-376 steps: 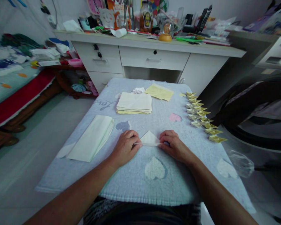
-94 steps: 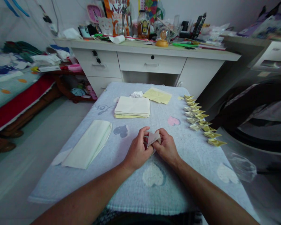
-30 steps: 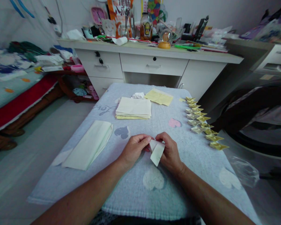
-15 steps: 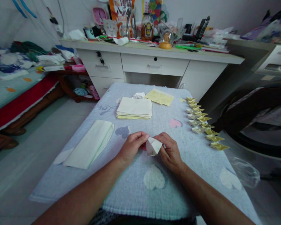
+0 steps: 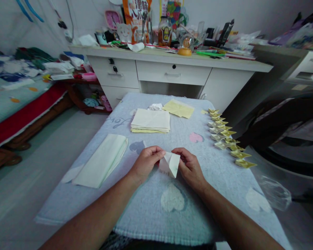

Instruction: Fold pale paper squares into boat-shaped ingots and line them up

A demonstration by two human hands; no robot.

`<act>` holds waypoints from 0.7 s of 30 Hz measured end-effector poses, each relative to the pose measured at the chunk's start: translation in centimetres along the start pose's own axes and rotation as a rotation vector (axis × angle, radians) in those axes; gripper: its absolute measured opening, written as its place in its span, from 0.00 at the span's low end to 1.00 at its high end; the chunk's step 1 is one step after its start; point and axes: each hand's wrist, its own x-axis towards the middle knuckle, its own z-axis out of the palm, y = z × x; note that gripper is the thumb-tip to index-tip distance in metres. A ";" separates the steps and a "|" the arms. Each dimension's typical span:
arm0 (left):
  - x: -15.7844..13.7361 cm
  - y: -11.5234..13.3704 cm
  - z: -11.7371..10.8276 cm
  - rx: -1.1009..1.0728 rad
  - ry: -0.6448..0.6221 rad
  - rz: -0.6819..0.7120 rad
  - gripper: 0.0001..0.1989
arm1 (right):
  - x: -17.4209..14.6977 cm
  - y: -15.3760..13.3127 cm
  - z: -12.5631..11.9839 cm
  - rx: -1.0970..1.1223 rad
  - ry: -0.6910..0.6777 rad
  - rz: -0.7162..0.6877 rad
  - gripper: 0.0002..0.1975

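Between my two hands is a small piece of folded white paper, held just above the cloth, with faint print near its lower left edge. My left hand pinches its upper left side between thumb and fingers. At the paper's right side, my right hand has its fingers curled against the edge; some fingertips are hidden behind it. A stack of white and yellow paper sheets lies beyond my hands. To the left rests a long folded pale sheet. Several folded paper boats stand in rows along the right.
A blue patterned cloth covers the table. A creased yellow sheet and crumpled white paper lie at the back. Behind stands a cluttered white desk. A clear plastic bag hangs at the right edge.
The folded paper has turned between my hands and now shows a wider flap on its right. My right fingers have shifted slightly along its edge; the left hand keeps its pinch.
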 end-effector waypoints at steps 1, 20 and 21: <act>0.0 0.0 0.0 0.003 0.002 0.000 0.12 | 0.0 -0.1 0.0 -0.010 -0.012 0.001 0.07; 0.0 0.2 -0.4 0.236 0.000 0.187 0.13 | 0.4 -0.1 -0.2 0.222 -0.082 0.224 0.17; -0.1 0.2 -0.3 0.218 -0.018 0.190 0.13 | 0.4 -0.1 -0.2 0.233 -0.071 0.224 0.18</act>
